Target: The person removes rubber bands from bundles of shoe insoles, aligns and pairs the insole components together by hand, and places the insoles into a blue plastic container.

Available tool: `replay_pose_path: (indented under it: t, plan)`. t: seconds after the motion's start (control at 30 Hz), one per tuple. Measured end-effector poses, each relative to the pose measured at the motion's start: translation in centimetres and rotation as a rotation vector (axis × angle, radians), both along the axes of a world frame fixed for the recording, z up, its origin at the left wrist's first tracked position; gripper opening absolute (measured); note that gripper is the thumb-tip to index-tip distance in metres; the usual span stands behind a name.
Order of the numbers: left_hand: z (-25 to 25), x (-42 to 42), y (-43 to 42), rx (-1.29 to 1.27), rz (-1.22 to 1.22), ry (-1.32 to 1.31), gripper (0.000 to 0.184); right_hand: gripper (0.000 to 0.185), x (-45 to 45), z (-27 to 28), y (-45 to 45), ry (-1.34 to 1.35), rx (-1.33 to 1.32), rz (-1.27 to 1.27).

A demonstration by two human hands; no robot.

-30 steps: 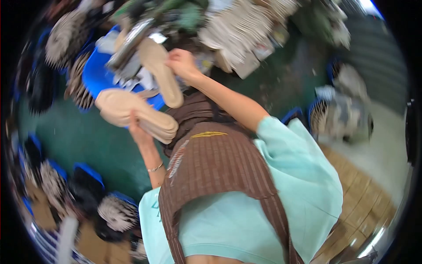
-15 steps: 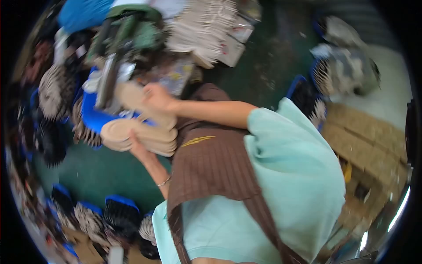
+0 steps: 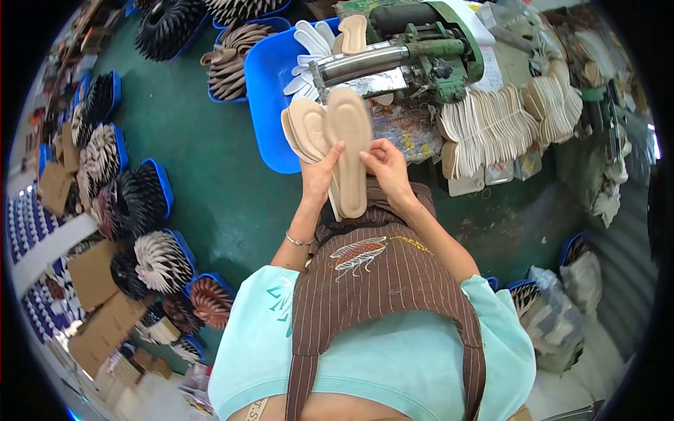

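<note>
Several beige shoe insoles, the fanned ones (image 3: 307, 126) tilted to the left, are in my left hand (image 3: 317, 179), its thumb lying over them. One more beige insole (image 3: 349, 140) lies in front of these, upright and slightly blurred at its top. My right hand (image 3: 390, 168) pinches the right edge of that front insole between thumb and fingers. Just beyond the insoles is a green machine (image 3: 449, 63) with a metal roller (image 3: 368, 63). A single beige insole (image 3: 353, 34) rests behind the roller.
A blue bin (image 3: 270, 137) with white pieces (image 3: 312, 45) stands left of the machine. Banded stacks of pale insoles (image 3: 488, 133) sit to its right. Blue baskets of shoe parts (image 3: 161, 259) line the green floor at left. Bagged baskets (image 3: 554, 316) are at lower right.
The whole view has turned. Earlier my right hand held an insole apart, near the roller; now that hand is beside my left hand, at the front insole of the bunch.
</note>
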State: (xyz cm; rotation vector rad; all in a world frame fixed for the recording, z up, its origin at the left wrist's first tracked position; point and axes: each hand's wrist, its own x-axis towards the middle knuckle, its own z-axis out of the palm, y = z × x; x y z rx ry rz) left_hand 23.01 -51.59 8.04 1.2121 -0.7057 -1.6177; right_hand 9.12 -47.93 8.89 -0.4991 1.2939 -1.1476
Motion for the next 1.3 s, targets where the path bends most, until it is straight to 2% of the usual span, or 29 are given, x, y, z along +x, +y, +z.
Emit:
replay_pose_path:
  t: [0.07, 0.2, 0.23, 0.3, 0.33, 0.37, 0.4, 0.47, 0.53, 0.63, 0.67, 0.73, 0.8, 0.87, 0.9, 0.93, 1.0, 1.03, 1.07, 1.1, 1.13, 1.2, 1.27, 1.3]
  plan:
    - [0.3, 0.4, -0.1, 0.159, -0.046, 0.025, 0.035, 0.014, -1.7, -0.8, -0.2, 0.072, 0.133, -0.117]
    - [0.5, 0.6, -0.4, 0.166, -0.006, 0.133, 0.031, 0.017, -6.9, -6.1, -4.8, 0.389, 0.059, -0.176]
    - [0.6, 0.5, -0.3, 0.15, -0.012, 0.108, 0.032, 0.017, -6.6, -6.0, -5.4, 0.392, 0.061, -0.164]
    - [0.6, 0.1, -0.2, 0.132, -0.01, 0.081, 0.032, 0.021, -4.5, -4.1, -7.1, 0.349, -0.106, -0.152]
    - [0.5, -0.3, -0.1, 0.075, 0.04, 0.027, 0.032, 0.025, -2.7, -2.0, -6.5, 0.1, -0.08, -0.107]
    - [0.4, -0.6, -0.1, 0.02, 0.088, -0.027, 0.032, 0.027, -1.4, -0.7, -5.2, 0.099, -0.014, 0.046]
    - [0.4, -0.7, -0.1, 0.02, 0.094, -0.027, 0.032, 0.021, -0.3, -0.9, -3.6, 0.24, 0.014, 0.234]
    - [0.2, -0.8, 0.0, -0.069, 0.137, -0.077, 0.031, 0.013, 1.9, -0.9, -0.9, 0.209, -0.143, 0.096]
    - [0.3, -0.3, 0.1, 0.017, 0.101, -0.04, 0.03, 0.01, -0.3, -1.7, -1.0, 0.223, 0.047, -0.038]
    - [0.0, 0.0, 0.1, 0.11, 0.06, 0.065, 0.029, 0.009, -5.0, -4.5, -4.3, 0.359, 0.055, -0.17]
    - [-0.1, -0.1, 0.1, 0.115, 0.057, 0.134, 0.028, 0.012, -5.2, -4.1, -5.4, 0.269, -0.033, -0.202]
    - [-0.3, -0.1, 0.2, 0.163, -0.036, 0.162, 0.031, 0.019, -4.1, -4.3, -6.3, 0.436, -0.07, -0.081]
    - [-0.9, -0.7, 0.2, 0.053, 0.054, 0.065, 0.034, 0.027, -1.2, -2.9, -4.5, 0.209, -0.08, 0.068]
    - [-0.3, -0.8, 0.1, 0.045, 0.043, 0.05, 0.035, 0.024, 1.6, -2.0, -1.6, 0.276, -0.083, 0.192]
    - [0.0, -0.7, 0.3, 0.04, 0.035, 0.034, 0.037, 0.017, 2.5, -1.2, -0.7, 0.242, -0.191, 0.094]
    - [0.0, -0.6, 0.4, 0.048, 0.037, 0.03, 0.037, 0.017, 2.1, -1.5, -0.6, 0.238, -0.183, 0.097]
    - [-0.2, -0.8, 0.4, -0.012, 0.129, -0.059, 0.035, 0.011, -0.2, -2.8, -0.7, 0.084, 0.058, 0.002]
    - [-1.3, -0.1, 0.4, 0.114, 0.039, 0.034, 0.03, 0.011, -1.6, -3.5, -1.3, 0.181, 0.058, -0.029]
    - [-1.1, 0.0, 0.2, 0.112, 0.037, 0.038, 0.03, 0.01, -2.9, -4.9, -2.2, 0.282, 0.086, -0.102]
    - [-0.7, 0.0, 0.0, 0.132, 0.048, 0.109, 0.027, 0.012, -4.1, -5.6, -3.4, 0.268, 0.09, -0.169]
    - [-0.5, 0.1, 0.1, 0.156, 0.056, 0.178, 0.025, 0.017, -5.3, -6.8, -4.6, 0.447, 0.048, -0.161]
    - [-0.5, 0.1, 0.1, 0.176, 0.006, 0.188, 0.028, 0.022, -4.3, -4.2, -6.7, 0.336, -0.016, -0.205]
    - [-0.2, -0.4, 0.0, 0.108, 0.096, 0.191, 0.036, 0.025, -1.5, -1.9, -6.0, 0.237, -0.067, -0.078]
    - [-0.3, -0.4, -0.1, 0.107, 0.098, 0.193, 0.036, 0.025, -0.5, -1.7, -4.7, 0.244, -0.061, 0.094]
